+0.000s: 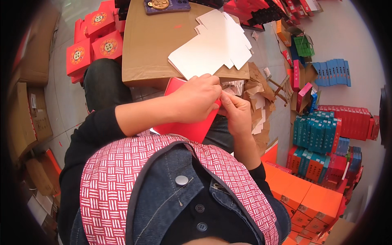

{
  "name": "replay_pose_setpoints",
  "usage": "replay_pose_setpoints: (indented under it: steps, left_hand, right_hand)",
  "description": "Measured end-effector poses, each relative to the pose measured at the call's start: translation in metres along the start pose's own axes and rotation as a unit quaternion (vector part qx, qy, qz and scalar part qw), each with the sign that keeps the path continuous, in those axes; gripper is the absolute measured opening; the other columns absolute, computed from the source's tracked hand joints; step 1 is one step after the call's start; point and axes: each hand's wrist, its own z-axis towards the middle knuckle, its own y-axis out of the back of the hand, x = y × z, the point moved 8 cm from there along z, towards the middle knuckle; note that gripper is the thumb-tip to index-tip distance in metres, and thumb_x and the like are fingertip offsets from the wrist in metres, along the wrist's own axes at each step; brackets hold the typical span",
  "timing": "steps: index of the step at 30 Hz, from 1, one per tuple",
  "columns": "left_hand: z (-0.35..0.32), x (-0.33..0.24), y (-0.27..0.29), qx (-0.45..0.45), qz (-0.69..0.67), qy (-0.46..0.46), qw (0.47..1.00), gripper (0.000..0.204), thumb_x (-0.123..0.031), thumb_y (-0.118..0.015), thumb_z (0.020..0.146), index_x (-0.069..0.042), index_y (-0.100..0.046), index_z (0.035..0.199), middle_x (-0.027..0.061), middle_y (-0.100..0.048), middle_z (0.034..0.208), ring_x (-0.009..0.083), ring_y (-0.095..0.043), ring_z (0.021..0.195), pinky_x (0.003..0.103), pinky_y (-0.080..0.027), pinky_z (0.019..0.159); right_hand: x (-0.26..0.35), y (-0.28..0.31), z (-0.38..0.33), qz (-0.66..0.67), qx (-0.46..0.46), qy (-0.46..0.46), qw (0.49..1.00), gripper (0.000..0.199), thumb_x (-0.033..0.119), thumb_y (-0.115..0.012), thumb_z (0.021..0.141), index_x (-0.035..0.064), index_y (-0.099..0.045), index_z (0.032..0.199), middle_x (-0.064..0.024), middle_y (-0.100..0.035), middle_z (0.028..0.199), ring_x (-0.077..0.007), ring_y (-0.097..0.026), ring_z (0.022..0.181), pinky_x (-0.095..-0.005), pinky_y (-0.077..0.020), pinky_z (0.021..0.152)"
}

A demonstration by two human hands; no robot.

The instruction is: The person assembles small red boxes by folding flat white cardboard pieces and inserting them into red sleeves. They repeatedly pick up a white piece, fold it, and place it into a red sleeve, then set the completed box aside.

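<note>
Red flat cardboard sheet is being held over the lap, just below a brown cardboard table. Left hand is gripping its top edge; right hand is pinching the same edge. White die-cut card blanks are lying on the table.

The red sheet pinched between the left hand and the right hand looks like smooth card with a slight sheen, while the white die-cut blanks at twelve o'clock from it are matt paperboard lying on a dull brown corrugated cardboard top. At three o'clock crumpled brown paper shows a rough, creased surface. At six o'clock sits coarse blue denim with a shiny metal snap button, edged by woven red-and-white cloth.
</note>
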Motion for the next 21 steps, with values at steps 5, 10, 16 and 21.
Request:
replay_pose_setpoints:
  steps: [5, 10, 16, 21]
  left_hand:
    - [-0.003, 0.003, 0.000, -0.035, -0.027, 0.020, 0.999, 0.019, -0.007, -0.067, 0.076, 0.002, -0.057, 0.089, 0.0156, -0.056, 0.103, 0.0330, -0.054, 0.100, 0.040, -0.045, 0.089]
    - [-0.005, 0.006, 0.003, -0.043, -0.025, 0.043, 0.998, 0.019, -0.004, -0.068, 0.075, 0.002, -0.056, 0.088, 0.0158, -0.056, 0.101, 0.0332, -0.055, 0.100, 0.040, -0.045, 0.087]
    - [-0.011, 0.015, 0.047, -0.154, -0.059, 0.010, 0.986, 0.031, -0.005, -0.072, 0.073, -0.002, -0.058, 0.100, 0.0149, -0.056, 0.108, 0.0320, -0.056, 0.102, 0.038, -0.046, 0.088]
    - [-0.071, 0.075, 0.025, -0.114, -0.191, 0.131, 0.966, 0.039, -0.010, -0.064, 0.088, -0.003, -0.054, 0.125, 0.0108, -0.054, 0.125, 0.0214, -0.051, 0.120, 0.034, -0.040, 0.103]
  right_hand:
    - [0.001, -0.005, -0.011, -0.157, -0.064, 0.112, 0.979, 0.033, 0.015, -0.048, 0.101, -0.0065, -0.059, 0.123, -0.0115, -0.068, 0.106, -0.0146, -0.065, 0.091, -0.0249, -0.0505, 0.077]
    - [0.010, -0.017, -0.016, -0.272, -0.041, 0.186, 0.943, 0.030, 0.013, -0.047, 0.100, -0.0059, -0.059, 0.119, -0.0160, -0.065, 0.106, -0.0230, -0.063, 0.098, -0.0320, -0.0484, 0.084]
    - [0.012, -0.021, -0.017, -0.302, -0.012, 0.188, 0.935, 0.030, 0.012, -0.049, 0.098, -0.0026, -0.053, 0.124, -0.0168, -0.065, 0.104, -0.0216, -0.064, 0.090, -0.0308, -0.0497, 0.078]
    - [-0.008, -0.027, -0.018, -0.217, -0.001, 0.207, 0.954, 0.035, 0.008, -0.049, 0.099, -0.0011, -0.042, 0.132, -0.0129, -0.059, 0.116, -0.0125, -0.059, 0.095, -0.0239, -0.0466, 0.081]
